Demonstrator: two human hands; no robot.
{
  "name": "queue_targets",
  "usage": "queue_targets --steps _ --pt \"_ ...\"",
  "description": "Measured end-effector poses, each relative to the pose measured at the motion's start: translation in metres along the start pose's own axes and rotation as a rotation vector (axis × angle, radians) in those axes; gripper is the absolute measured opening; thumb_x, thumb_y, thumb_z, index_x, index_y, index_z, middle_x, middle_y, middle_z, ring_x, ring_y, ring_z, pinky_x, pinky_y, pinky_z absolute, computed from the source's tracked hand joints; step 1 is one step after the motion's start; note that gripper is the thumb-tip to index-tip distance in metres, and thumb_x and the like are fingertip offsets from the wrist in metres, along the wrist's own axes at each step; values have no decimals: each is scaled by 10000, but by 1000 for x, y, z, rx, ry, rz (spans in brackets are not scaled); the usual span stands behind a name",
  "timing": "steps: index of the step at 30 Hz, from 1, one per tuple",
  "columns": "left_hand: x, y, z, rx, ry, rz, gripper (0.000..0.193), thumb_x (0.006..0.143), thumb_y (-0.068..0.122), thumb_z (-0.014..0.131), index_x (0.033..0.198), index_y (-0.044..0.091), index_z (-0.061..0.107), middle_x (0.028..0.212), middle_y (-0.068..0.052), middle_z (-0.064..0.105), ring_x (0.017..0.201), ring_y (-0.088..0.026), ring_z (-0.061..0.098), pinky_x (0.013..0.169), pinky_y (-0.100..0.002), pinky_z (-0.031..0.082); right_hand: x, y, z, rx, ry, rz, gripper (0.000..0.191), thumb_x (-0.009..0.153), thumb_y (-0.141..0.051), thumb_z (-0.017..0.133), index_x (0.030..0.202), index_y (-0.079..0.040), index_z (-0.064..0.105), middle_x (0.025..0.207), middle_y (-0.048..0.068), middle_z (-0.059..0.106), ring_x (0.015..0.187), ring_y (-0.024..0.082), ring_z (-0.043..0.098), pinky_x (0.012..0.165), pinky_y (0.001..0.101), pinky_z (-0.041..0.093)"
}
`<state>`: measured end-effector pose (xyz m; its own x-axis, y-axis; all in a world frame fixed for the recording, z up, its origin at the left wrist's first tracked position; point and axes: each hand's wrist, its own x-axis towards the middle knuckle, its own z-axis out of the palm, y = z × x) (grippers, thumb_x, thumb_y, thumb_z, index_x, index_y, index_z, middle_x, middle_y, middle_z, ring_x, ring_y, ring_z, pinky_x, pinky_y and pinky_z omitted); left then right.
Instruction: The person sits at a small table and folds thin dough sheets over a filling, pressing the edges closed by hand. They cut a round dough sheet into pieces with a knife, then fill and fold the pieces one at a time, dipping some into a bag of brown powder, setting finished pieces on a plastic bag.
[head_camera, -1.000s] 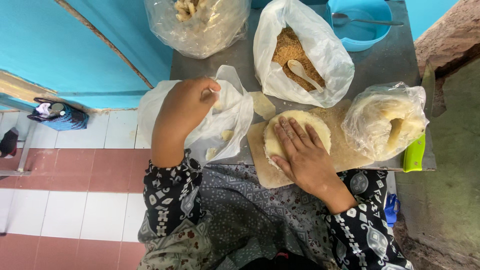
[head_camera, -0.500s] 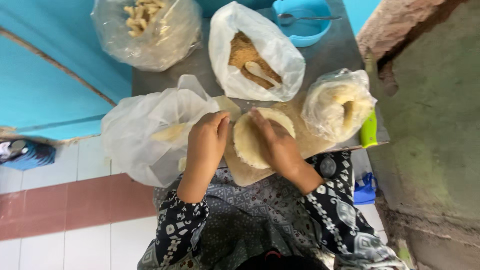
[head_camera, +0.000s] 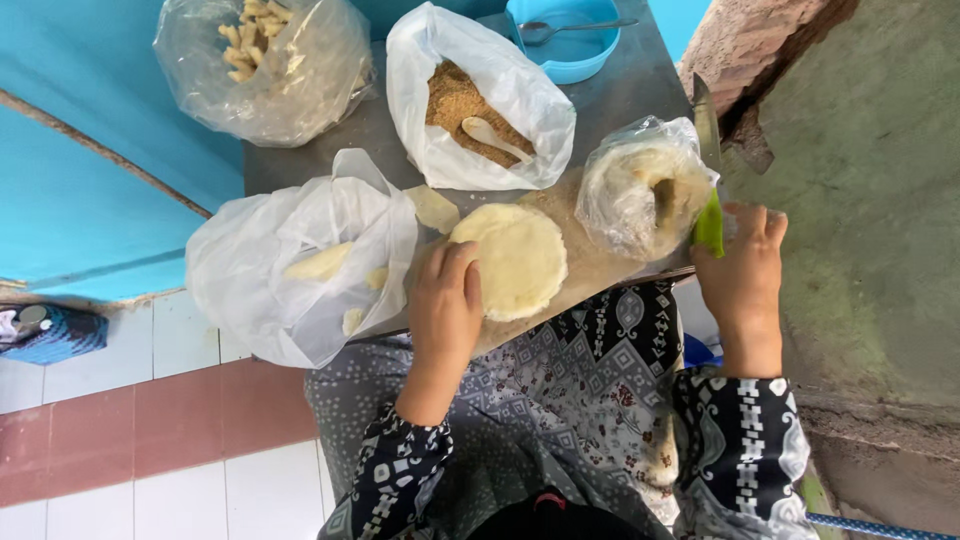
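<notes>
The left hand (head_camera: 445, 300) lay flat, fingers released, on the edge of the round dough disc (head_camera: 512, 260) (set on a wooden board (head_camera: 590, 268) atop the grey tabletop (head_camera: 640, 85)); the right hand (head_camera: 745, 270) was clenched around a knife's green handle (head_camera: 710, 226).

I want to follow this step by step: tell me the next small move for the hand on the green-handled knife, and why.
Probably bring the green-handled knife over to the flat round pale dough disc. The right hand grips its handle at the table's far edge with the blade pointing away, while the left hand presses the disc's near edge on the wooden board, apparently steadying it for a cut.
</notes>
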<state>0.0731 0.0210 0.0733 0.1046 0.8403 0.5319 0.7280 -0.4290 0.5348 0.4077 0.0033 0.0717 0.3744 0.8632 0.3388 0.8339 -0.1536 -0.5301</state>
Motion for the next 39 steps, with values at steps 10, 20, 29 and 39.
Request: queue_targets --steps 10,20,29,39 --pt "-6 -16 -5 -66 86 -114 303 968 -11 585 1253 68 648 1182 -133 667 1086 -362 648 913 -436 527 39 45 9 -123 -166 215 469 1061 -208 664 1376 76 465 978 358 669 875 509 684 804 525 543" --pt "-11 -2 -2 -65 144 -31 305 973 3 585 1275 25 623 1234 -162 663 1140 -383 641 973 -447 512 -112 -119 -37 138 -190 -385 613 966 -129 596 1532 -17 391 1020 309 669 770 454 694 614 483 576" --pt "-25 -10 -22 -88 157 -146 300 1001 -6 561 1290 34 635 1281 -151 673 1175 -364 659 1002 -431 531 -98 -173 -20 -218 -586 -239 652 949 -139 557 1576 -150 379 833 204 635 604 414 675 534 505 547" --pt "-12 4 13 8 15 -14 347 1004 51 573 1344 -13 610 1370 -162 635 1244 -372 615 1046 -451 487 -94 -181 -29 -170 -580 -224 551 983 -165 524 1522 -130 417 792 204 647 618 411 682 557 499 558"
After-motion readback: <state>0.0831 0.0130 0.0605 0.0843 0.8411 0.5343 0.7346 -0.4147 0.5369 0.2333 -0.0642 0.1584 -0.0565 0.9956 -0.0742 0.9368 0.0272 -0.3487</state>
